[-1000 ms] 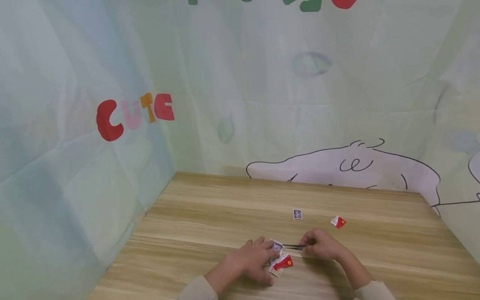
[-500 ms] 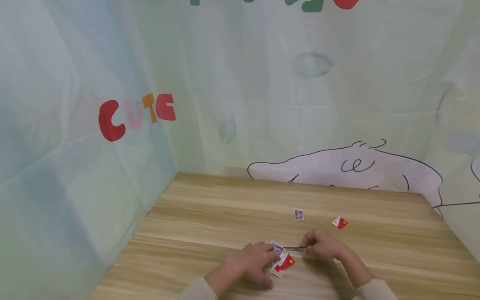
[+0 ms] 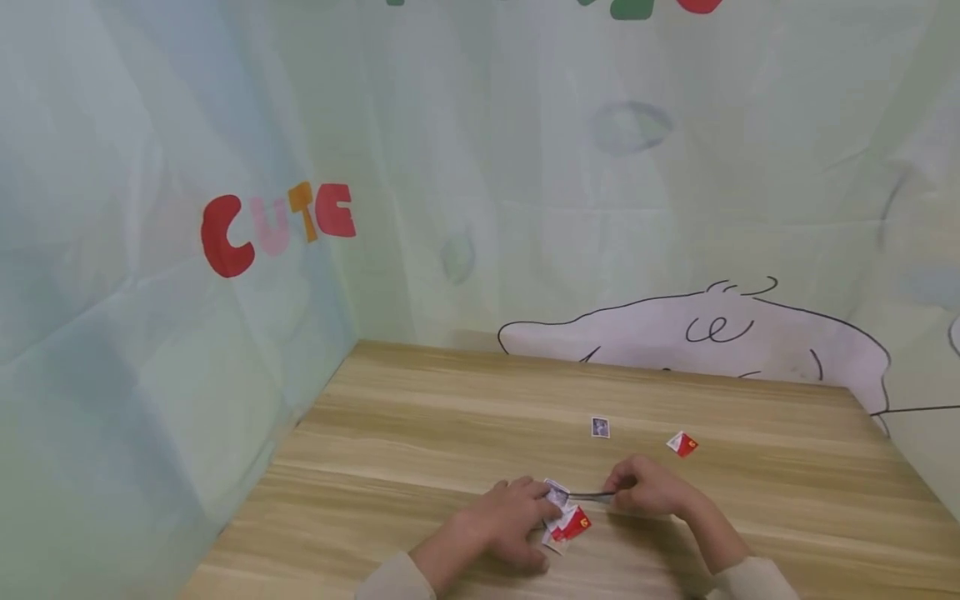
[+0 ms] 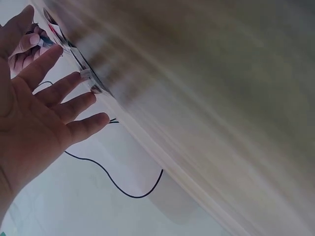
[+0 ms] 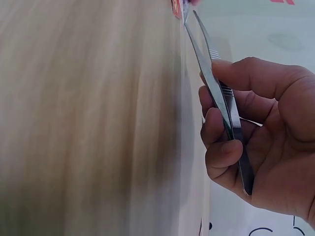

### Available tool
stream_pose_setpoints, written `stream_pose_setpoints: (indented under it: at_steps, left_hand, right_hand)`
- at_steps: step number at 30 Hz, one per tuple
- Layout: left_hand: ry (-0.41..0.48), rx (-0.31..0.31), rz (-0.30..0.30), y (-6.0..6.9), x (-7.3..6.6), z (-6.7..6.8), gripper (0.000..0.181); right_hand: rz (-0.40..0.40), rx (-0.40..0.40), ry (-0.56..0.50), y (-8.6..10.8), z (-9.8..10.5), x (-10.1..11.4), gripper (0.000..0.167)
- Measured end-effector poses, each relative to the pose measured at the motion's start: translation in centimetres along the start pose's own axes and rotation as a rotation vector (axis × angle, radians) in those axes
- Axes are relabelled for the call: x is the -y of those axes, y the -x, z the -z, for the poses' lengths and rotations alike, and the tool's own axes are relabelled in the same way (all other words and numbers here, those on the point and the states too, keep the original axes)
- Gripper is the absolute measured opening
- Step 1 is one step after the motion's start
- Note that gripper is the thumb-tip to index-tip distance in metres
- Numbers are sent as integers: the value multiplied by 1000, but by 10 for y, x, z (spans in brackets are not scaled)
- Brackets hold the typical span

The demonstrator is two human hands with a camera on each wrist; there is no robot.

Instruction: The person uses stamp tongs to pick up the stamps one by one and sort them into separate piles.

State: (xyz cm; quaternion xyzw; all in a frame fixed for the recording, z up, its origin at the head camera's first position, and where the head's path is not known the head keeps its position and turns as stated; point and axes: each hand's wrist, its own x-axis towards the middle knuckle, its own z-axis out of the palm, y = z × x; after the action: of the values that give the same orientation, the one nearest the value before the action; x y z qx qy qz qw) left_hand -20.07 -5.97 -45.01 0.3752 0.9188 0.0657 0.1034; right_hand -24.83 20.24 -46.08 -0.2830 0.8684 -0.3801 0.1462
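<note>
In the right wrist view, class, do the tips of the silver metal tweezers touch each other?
No, the silver metal tweezers held in the right hand show a gap between their tips.

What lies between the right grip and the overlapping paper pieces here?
Tweezers: in the head view they extend from the right grip toward the overlapping paper pieces; whether they touch is unclear.

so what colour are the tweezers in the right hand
The tweezers are silvery grey, clearest in the right wrist view.
</note>
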Motion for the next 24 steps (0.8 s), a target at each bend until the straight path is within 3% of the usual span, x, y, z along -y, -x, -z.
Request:
stream_pose_setpoints:
  at_steps: [6,24]
  left_hand:
    - [-13,1,-13,2,-1,2,60]
    - [6,19,20,2,-4,2,60]
  right_hand:
    - [13,-16,9,3,3,-3,12]
    - [3,-12,-11,4,1,-2,11]
